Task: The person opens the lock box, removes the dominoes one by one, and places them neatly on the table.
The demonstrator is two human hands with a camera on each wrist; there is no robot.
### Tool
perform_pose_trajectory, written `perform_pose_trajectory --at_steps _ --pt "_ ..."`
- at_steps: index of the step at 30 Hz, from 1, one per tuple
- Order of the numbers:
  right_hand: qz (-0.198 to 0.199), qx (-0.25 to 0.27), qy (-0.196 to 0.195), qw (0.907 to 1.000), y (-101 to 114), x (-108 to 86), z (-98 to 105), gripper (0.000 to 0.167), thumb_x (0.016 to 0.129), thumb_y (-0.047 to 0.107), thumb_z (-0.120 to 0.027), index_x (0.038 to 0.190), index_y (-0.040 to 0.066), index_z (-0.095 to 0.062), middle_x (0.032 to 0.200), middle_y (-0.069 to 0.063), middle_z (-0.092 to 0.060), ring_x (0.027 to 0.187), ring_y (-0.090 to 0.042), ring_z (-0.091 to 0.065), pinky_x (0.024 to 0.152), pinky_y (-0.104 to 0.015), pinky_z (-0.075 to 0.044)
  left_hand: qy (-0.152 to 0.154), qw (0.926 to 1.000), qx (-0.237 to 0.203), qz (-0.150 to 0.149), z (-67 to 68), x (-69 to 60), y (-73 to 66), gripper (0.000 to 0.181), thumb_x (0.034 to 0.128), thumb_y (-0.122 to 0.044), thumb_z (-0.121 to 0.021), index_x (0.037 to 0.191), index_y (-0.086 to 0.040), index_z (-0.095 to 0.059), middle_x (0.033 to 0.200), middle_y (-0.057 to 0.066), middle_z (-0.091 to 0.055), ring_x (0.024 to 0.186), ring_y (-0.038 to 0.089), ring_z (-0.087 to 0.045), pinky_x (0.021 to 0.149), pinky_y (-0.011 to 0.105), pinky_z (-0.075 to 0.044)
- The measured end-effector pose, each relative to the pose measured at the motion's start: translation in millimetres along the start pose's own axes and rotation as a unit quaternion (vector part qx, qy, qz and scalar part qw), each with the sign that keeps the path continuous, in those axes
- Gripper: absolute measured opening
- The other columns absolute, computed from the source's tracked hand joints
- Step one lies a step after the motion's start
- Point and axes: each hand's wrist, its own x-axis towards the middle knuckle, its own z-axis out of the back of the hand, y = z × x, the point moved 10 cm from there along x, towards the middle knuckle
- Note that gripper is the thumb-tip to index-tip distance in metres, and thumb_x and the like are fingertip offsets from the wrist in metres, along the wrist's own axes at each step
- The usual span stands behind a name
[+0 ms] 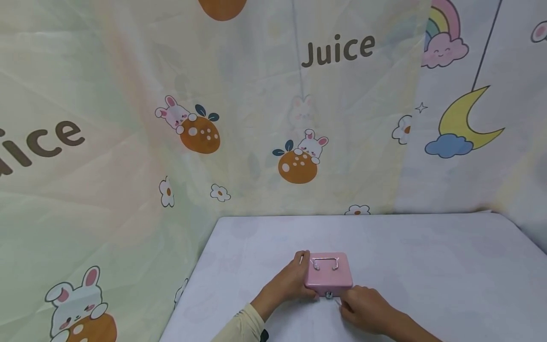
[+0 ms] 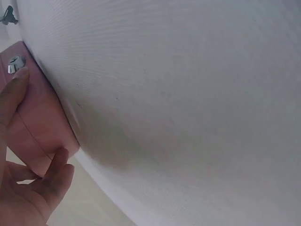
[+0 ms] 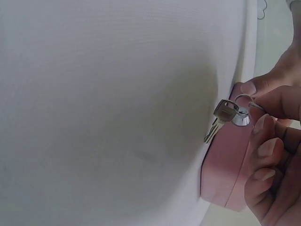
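A small pink cash box with a wire handle on its lid sits on the table. On its front is a round silver lock. My left hand grips the box's left side, thumb at the front near the lock, fingers along the side. At the front right corner, my right hand pinches a key ring between thumb and fingers. A metal key hangs from the ring beside the lock. In the left wrist view a key appears apart from the lock.
The box rests on a white-covered table. Behind and to the left hangs a printed cloth with rabbits, oranges and flowers. The table's back edge meets this cloth.
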Motion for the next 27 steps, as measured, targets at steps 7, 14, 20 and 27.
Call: perform_pose_trajectory --at_steps 7,14,20,27 --pt "-0.026 0.0 0.001 0.9997 -1 3.5 -5 0.028 0.087 0.014 -0.072 0.067 0.018 -0.052 0.057 0.012 -0.042 0.053 -0.001 -0.036 0.048 -0.021 -0.032 -0.004 1.0 0.005 -0.004 0.6 0.3 -0.7 0.123 0.0673 -0.051 -0.09 0.157 -0.001 -0.022 0.157 0.016 -0.035 0.136 0.026 -0.051 0.108 0.032 -0.045" --pt "-0.038 -0.004 -0.003 0.9993 0 6.7 -7 0.024 0.086 0.013 -0.072 0.072 0.017 -0.053 0.059 0.011 -0.043 0.053 -0.003 -0.037 0.048 -0.022 -0.032 -0.006 0.9999 0.005 -0.008 2.0 -0.3 -1.3 0.122 0.068 -0.051 -0.089 0.157 -0.001 -0.022 0.157 0.016 -0.035 0.136 0.026 -0.051 0.108 0.031 -0.045" --pt "-0.043 -0.016 -0.005 0.9989 0 10.3 -9 0.025 0.086 0.013 -0.072 0.07 0.016 -0.053 0.058 0.01 -0.042 0.053 -0.003 -0.036 0.048 -0.022 -0.031 -0.005 0.9999 0.005 -0.011 2.1 -0.8 -1.1 0.12 0.0689 -0.051 -0.089 0.157 -0.001 -0.023 0.157 0.017 -0.035 0.136 0.026 -0.051 0.107 0.031 -0.046" --pt "-0.034 -0.025 -0.015 0.999 4 13.5 -9 0.027 0.087 0.013 -0.071 0.069 0.017 -0.051 0.056 0.01 -0.04 0.051 -0.003 -0.034 0.047 -0.021 -0.03 -0.003 1.0 0.001 -0.008 1.6 0.1 -0.2 0.12 0.0694 -0.05 -0.088 0.157 -0.001 -0.023 0.158 0.016 -0.035 0.136 0.026 -0.052 0.107 0.031 -0.046"
